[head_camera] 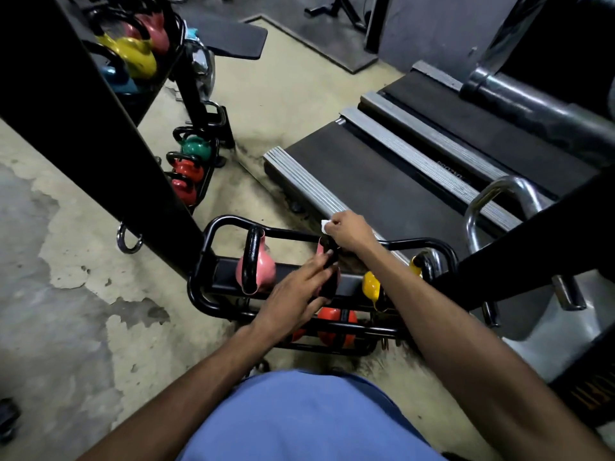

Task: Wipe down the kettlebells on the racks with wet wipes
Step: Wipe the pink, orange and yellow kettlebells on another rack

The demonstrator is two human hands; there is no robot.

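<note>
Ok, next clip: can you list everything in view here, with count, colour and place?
tubular steel rack: one, black, floor ahead
pink kettlebells with black handles: two, rack's top tier, the right one mostly hidden
yellow kettlebells: two, top tier, right end
orange kettlebells: at least two, lower tier
green kettlebell: one, far low rack
red kettlebells: two, beside the green one
upper-shelf kettlebells: at least three, yellow, pink, blue, top left
treadmills: two, black belts with grey rails, right
white wet wipe: one, in right grip
blue shirt: one, bottom
left grip: fingers straight, rests on hidden pink kettlebell
right grip: pinches wipe by its handle
</note>
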